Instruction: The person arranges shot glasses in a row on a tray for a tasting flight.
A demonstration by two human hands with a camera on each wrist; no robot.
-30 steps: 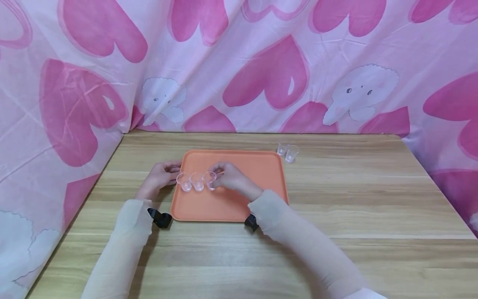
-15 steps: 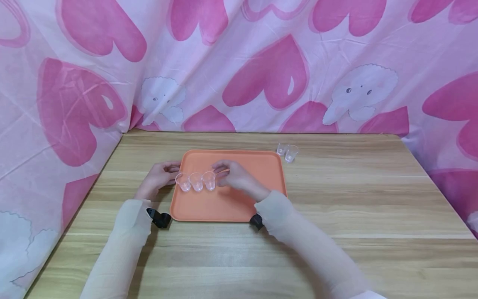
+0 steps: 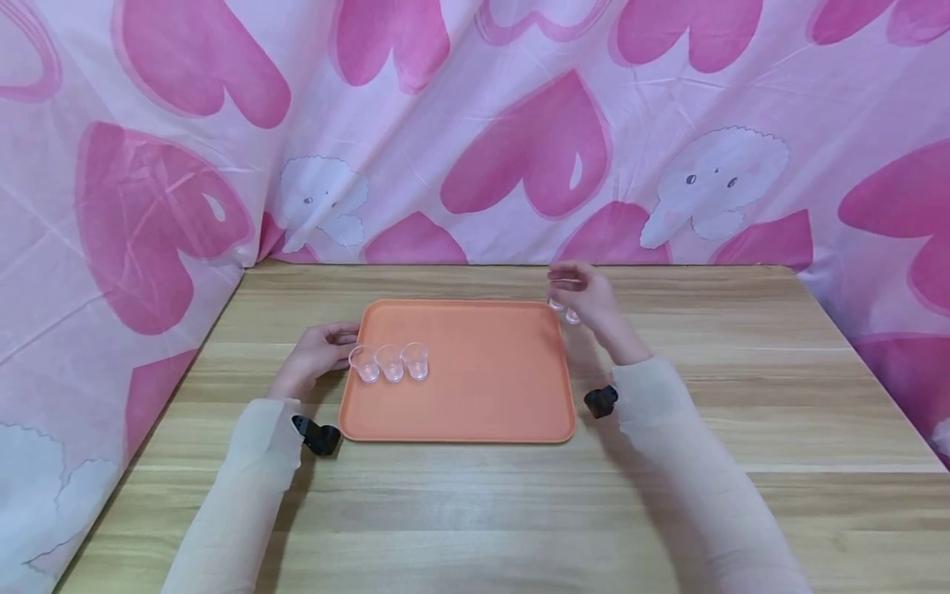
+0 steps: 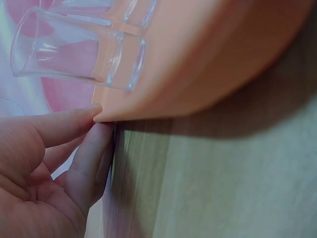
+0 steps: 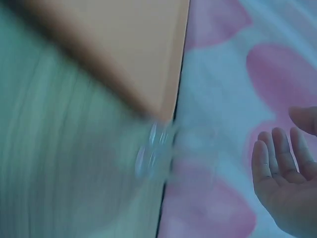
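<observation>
The table (image 3: 460, 516) has a light brown surface, with wood grain which runs from side to side. On it lies an orange tray (image 3: 475, 404) of rectangular shape, with rounded corners and a low rim. Just beside its far right corner stand two transparent cups (image 3: 572, 317), partly hidden.

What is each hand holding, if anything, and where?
The left hand pinches the orange tray by its left rim. The right hand holds nothing.
</observation>
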